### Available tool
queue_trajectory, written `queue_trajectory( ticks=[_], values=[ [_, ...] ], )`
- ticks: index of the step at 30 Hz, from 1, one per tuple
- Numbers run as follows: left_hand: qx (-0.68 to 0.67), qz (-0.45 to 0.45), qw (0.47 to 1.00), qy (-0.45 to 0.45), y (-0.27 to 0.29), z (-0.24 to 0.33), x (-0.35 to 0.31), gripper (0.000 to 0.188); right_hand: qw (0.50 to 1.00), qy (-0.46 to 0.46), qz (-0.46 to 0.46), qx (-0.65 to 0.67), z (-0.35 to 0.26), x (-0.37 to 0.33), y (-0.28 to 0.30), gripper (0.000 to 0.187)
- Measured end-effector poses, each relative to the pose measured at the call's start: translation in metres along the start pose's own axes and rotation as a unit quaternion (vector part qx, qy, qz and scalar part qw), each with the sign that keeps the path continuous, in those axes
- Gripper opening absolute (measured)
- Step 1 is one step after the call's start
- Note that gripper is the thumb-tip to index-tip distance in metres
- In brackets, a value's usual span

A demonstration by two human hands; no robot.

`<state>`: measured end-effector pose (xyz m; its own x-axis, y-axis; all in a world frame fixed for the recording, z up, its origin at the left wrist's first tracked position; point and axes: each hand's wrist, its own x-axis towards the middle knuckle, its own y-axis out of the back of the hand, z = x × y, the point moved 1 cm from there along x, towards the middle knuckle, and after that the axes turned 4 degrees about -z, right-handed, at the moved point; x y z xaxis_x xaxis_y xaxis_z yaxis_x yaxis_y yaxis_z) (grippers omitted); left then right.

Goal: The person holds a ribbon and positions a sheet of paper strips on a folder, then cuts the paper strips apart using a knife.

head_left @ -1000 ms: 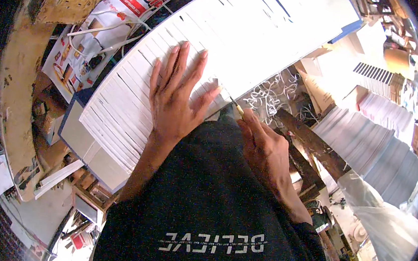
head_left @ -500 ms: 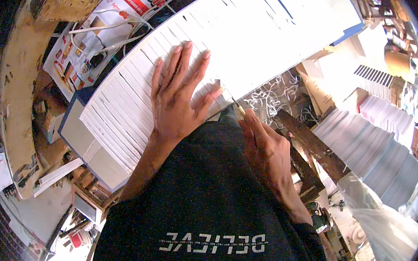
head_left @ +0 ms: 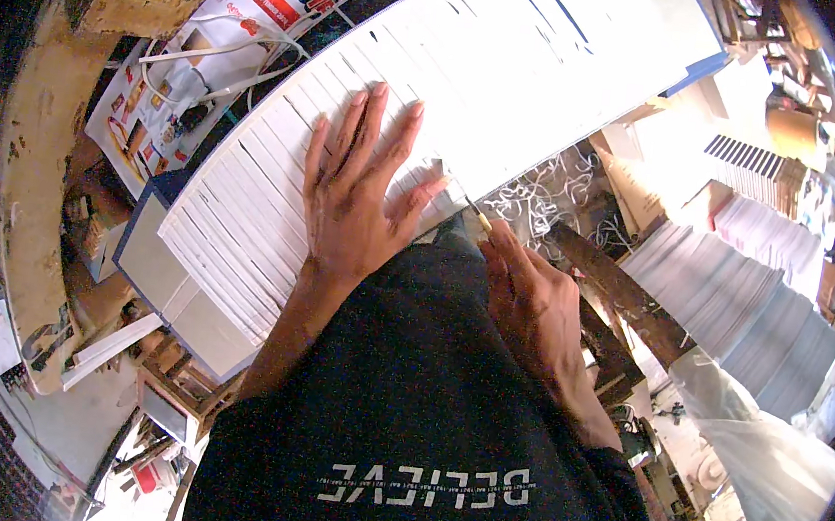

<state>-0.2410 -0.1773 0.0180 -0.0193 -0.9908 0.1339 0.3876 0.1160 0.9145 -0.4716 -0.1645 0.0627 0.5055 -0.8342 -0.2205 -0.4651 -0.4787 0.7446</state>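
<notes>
A long row of white paper blocks (head_left: 241,213), packed side by side with dark gaps between some of them, stretches from the lower left to the upper right. My left hand (head_left: 358,195) lies flat on it, fingers extended and thumb out to the side. At the row's near edge, my right hand (head_left: 532,292) is closed round a slim knife (head_left: 483,220) with a pale yellow handle and a thin dark blade. The blade's tip touches or nearly touches the paper beside my left thumb. A grey board with a blue edge (head_left: 146,260) stands at the left end.
Tangled white string (head_left: 555,188) lies below the row's near side. Tall stacks of paper (head_left: 737,281) and translucent plastic sheeting (head_left: 771,455) occupy the right. At left are a curved wooden edge (head_left: 34,224), a printed poster sheet (head_left: 226,61) and a white cable (head_left: 213,40).
The surroundings have shifted very slightly in view. Both hands keep nearly the same place and pose, with the knife still in my right hand.
</notes>
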Motion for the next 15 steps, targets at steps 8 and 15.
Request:
queue_trajectory(
  ticks=[8,15],
  values=[
    [0.007,0.009,1.0,0.003,0.001,0.004,0.003,0.064,0.992,-0.071,-0.063,-0.078,-0.019,0.001,0.015,0.034],
    [0.026,0.009,1.0,0.003,-0.003,-0.001,0.001,0.06,0.982,-0.072,-0.095,-0.144,-0.027,-0.006,0.03,0.026]
  ],
)
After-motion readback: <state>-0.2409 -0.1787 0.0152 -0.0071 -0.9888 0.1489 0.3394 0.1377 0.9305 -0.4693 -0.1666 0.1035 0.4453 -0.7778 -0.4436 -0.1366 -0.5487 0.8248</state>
